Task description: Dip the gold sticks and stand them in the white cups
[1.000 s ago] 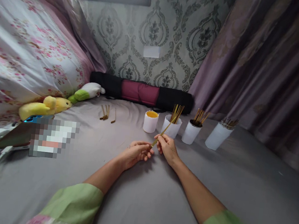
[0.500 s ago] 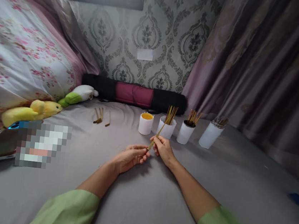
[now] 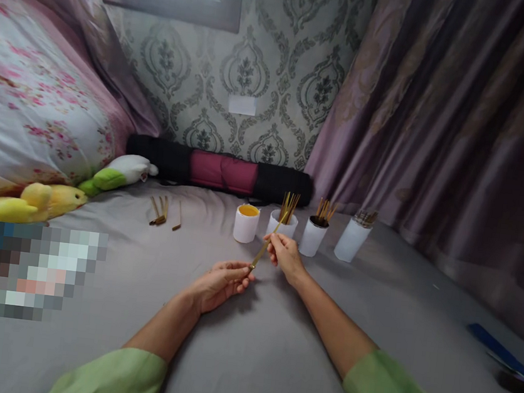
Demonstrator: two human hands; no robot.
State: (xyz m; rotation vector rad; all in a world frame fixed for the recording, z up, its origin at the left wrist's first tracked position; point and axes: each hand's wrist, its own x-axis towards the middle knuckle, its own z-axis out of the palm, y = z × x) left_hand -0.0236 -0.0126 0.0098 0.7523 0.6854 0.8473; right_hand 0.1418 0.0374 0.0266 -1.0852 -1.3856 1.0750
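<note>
A thin yellow-brown stick [image 3: 266, 245] slants between my two hands above the grey bed sheet [image 3: 245, 346]. My right hand [image 3: 286, 257] pinches its upper part with closed fingers. My left hand [image 3: 220, 283] rests on the sheet, palm up, fingers curled, its fingertips holding the stick's lower end. Just beyond stand several white cups: one with yellow paint [image 3: 246, 222], one with yellow sticks [image 3: 282, 222], one with brown-tipped sticks [image 3: 313, 235] and a leaning one [image 3: 352, 237].
A few loose sticks [image 3: 162, 211] lie on the sheet to the left. A black and red bolster [image 3: 220, 171] lies along the wall. Plush toys [image 3: 19, 210] and a floral quilt [image 3: 22, 93] fill the left; a curtain [image 3: 463, 131] hangs right. A blue object [image 3: 499, 353] lies far right.
The camera has tilted up and turned right, so everything sits lower and further left in view. My right hand has lifted slightly, stretching the stick away from my left hand.
</note>
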